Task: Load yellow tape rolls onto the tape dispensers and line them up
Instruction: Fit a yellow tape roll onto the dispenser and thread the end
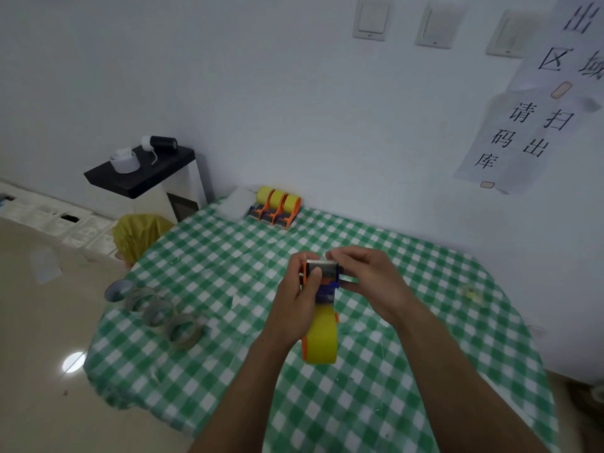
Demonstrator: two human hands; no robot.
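The left hand covers much of the orange-and-blue tape dispenser. Whether a tape end lies under the right hand's fingertips cannot be made out. The pale rolls near the bench's left edge are blurred. The paper sheets on the wall carry large Chinese characters, among them 请扫码出库, and the upper sheet is cut off by the frame.

Both forearms reach in from below. The left hand's fingers curl round the dispenser's body, with the thumb on its orange side. The right hand pinches the head by the toothed blade. The dispenser is held above the green-checked bench, its yellow tape roll nearest the person. Three loaded dispensers stand side by side at the far edge.
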